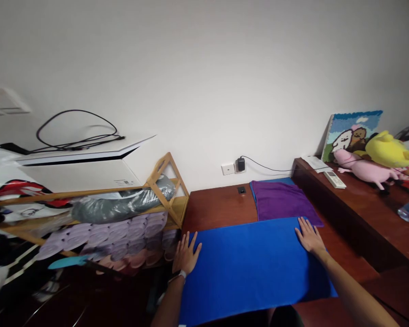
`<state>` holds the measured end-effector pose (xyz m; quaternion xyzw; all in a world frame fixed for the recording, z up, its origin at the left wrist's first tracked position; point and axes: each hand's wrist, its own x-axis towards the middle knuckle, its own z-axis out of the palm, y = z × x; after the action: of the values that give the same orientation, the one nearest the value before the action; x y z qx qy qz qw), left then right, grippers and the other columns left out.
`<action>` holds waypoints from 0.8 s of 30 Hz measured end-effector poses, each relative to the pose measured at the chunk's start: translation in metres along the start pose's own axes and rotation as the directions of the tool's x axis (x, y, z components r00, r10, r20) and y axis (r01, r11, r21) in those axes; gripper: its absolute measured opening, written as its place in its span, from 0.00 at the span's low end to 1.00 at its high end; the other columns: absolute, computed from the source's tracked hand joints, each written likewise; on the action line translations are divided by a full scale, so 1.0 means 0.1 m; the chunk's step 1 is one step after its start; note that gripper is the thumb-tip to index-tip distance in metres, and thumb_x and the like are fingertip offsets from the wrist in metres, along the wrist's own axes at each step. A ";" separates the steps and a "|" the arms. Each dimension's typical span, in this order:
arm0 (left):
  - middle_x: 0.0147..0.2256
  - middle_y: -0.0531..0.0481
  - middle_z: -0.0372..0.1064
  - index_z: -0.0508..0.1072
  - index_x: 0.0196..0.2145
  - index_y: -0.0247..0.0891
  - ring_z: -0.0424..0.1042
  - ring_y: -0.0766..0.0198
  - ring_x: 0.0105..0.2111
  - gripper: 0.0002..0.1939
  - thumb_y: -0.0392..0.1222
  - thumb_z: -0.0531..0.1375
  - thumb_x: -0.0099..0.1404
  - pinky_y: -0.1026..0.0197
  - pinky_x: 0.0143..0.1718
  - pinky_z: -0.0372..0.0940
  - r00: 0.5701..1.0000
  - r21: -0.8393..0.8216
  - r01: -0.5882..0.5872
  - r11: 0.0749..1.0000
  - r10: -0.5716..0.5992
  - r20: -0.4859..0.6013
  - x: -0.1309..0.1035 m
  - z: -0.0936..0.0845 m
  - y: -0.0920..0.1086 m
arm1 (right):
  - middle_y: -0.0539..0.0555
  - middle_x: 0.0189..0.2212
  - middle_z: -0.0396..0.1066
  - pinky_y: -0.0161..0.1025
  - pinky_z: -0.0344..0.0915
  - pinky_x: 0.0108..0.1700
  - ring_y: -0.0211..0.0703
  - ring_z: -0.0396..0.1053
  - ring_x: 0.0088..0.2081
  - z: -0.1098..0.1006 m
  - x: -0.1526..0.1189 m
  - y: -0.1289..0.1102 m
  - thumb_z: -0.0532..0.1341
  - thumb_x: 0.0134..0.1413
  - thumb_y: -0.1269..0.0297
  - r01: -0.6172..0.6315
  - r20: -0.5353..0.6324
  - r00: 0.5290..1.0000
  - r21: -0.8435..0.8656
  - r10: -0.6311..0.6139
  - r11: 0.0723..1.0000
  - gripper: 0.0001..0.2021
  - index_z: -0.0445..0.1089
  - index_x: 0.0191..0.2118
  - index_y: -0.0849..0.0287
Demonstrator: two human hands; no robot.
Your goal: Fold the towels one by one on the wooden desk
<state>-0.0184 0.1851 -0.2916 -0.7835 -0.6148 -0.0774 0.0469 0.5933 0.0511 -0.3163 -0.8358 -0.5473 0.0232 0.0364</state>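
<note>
A blue cloth (pixel 252 268) lies spread flat over the front of the reddish-brown desk (pixel 218 206), its near edge reaching past the desk front. My left hand (pixel 187 254), with a watch on the wrist, rests at the cloth's far left corner, fingers spread. Flat on the far right corner lies my right hand (pixel 309 235), its fingers stretched out too. Behind the blue cloth is a folded purple cloth (pixel 284 200), with another blue cloth (pixel 288 180) showing beneath it.
To the left, a wooden rack (pixel 170 181) holds a white box (pixel 85 175), a plastic-wrapped grey bundle (pixel 122 206) and lilac slippers (pixel 122 231). A raised shelf (pixel 391 213) on the right carries plush toys (pixel 368 168), a remote (pixel 334 179) and a picture (pixel 351 131). A charger (pixel 241 164) is plugged in.
</note>
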 end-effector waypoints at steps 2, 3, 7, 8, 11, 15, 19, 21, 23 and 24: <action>0.74 0.40 0.48 0.57 0.73 0.45 0.51 0.47 0.73 0.33 0.59 0.48 0.76 0.42 0.71 0.50 1.000 -0.005 0.001 1.000 -0.001 0.001 0.00 -0.01 0.01 | 0.57 0.76 0.46 0.59 0.42 0.74 0.54 0.42 0.76 -0.07 0.02 -0.03 0.37 0.71 0.49 -0.025 0.028 0.999 -0.011 0.026 1.000 0.36 0.46 0.77 0.63; 0.74 0.39 0.48 0.57 0.73 0.45 0.51 0.47 0.73 0.33 0.59 0.48 0.76 0.42 0.71 0.50 1.000 -0.008 0.002 1.000 -0.002 0.002 0.00 -0.01 0.01 | 0.58 0.75 0.47 0.60 0.41 0.74 0.55 0.43 0.76 -0.12 0.02 -0.08 0.38 0.70 0.50 -0.040 0.037 0.999 -0.019 0.040 0.999 0.36 0.48 0.76 0.64; 0.75 0.40 0.48 0.55 0.73 0.45 0.49 0.48 0.74 0.34 0.59 0.48 0.76 0.42 0.72 0.49 1.000 -0.027 0.012 1.000 -0.012 0.012 -0.01 -0.01 0.01 | 0.63 0.74 0.50 0.60 0.38 0.75 0.58 0.45 0.75 -0.31 -0.15 -0.75 0.39 0.71 0.55 0.021 -0.066 0.998 -0.007 -0.022 1.000 0.35 0.52 0.74 0.71; 0.75 0.40 0.48 0.55 0.73 0.45 0.49 0.48 0.74 0.34 0.59 0.48 0.76 0.42 0.72 0.48 1.000 -0.032 0.016 0.999 -0.015 0.014 -0.01 -0.01 0.01 | 0.63 0.74 0.49 0.60 0.38 0.75 0.58 0.44 0.76 -0.34 -0.26 -1.04 0.39 0.72 0.54 0.096 -0.109 0.990 0.019 -0.093 0.995 0.34 0.51 0.75 0.71; 0.75 0.40 0.48 0.56 0.73 0.45 0.48 0.48 0.74 0.34 0.59 0.48 0.76 0.42 0.72 0.47 0.999 -0.039 0.020 0.999 -0.019 0.026 -0.01 -0.03 0.02 | 0.58 0.75 0.48 0.56 0.40 0.75 0.53 0.43 0.76 -0.31 -0.67 -2.00 0.39 0.74 0.48 0.390 -0.143 0.918 0.139 -0.371 0.911 0.34 0.48 0.76 0.63; 0.75 0.40 0.48 0.56 0.73 0.45 0.49 0.48 0.74 0.33 0.59 0.47 0.76 0.43 0.72 0.48 0.999 -0.020 0.024 1.000 -0.023 0.028 -0.01 -0.04 0.03 | 0.54 0.75 0.45 0.53 0.43 0.75 0.49 0.44 0.76 -0.20 -1.06 -2.77 0.39 0.75 0.45 0.556 -0.075 0.828 0.251 -0.556 0.793 0.34 0.45 0.77 0.59; 0.74 0.41 0.49 0.56 0.73 0.45 0.50 0.48 0.73 0.33 0.59 0.47 0.76 0.43 0.72 0.49 1.000 -0.004 0.018 1.000 -0.018 0.002 0.00 0.00 0.02 | 0.54 0.75 0.46 0.55 0.42 0.75 0.50 0.44 0.76 -0.17 -0.99 -2.35 0.41 0.74 0.45 0.474 -0.006 0.873 0.242 -0.487 0.847 0.34 0.47 0.76 0.57; 0.74 0.41 0.50 0.57 0.73 0.45 0.51 0.48 0.73 0.33 0.59 0.46 0.76 0.42 0.71 0.49 1.000 -0.003 0.013 1.000 -0.013 -0.018 0.00 0.02 0.01 | 0.54 0.75 0.47 0.56 0.42 0.75 0.50 0.44 0.76 -0.16 -0.88 -1.76 0.41 0.74 0.45 0.369 0.005 0.926 0.202 -0.378 0.907 0.34 0.48 0.76 0.56; 0.74 0.41 0.51 0.57 0.73 0.45 0.51 0.48 0.73 0.33 0.59 0.46 0.76 0.42 0.71 0.50 0.999 -0.007 0.006 1.000 -0.006 -0.035 0.01 0.04 0.00 | 0.54 0.75 0.47 0.57 0.43 0.75 0.52 0.44 0.76 -0.15 -0.78 -1.06 0.41 0.72 0.45 0.237 0.014 0.970 0.143 -0.242 0.961 0.35 0.48 0.76 0.57; 0.74 0.41 0.51 0.57 0.73 0.45 0.51 0.48 0.73 0.33 0.59 0.46 0.76 0.42 0.71 0.50 0.999 -0.009 0.001 1.000 -0.002 -0.039 0.01 0.05 -0.01 | 0.54 0.75 0.47 0.57 0.42 0.75 0.53 0.44 0.76 -0.14 -0.75 -0.70 0.40 0.72 0.45 0.159 0.021 0.987 0.106 -0.162 0.982 0.35 0.48 0.76 0.58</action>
<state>-0.0185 0.1868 -0.2961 -0.7815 -0.6140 -0.0956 0.0551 0.5003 0.0101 -0.2963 -0.7855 -0.6115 0.0611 0.0735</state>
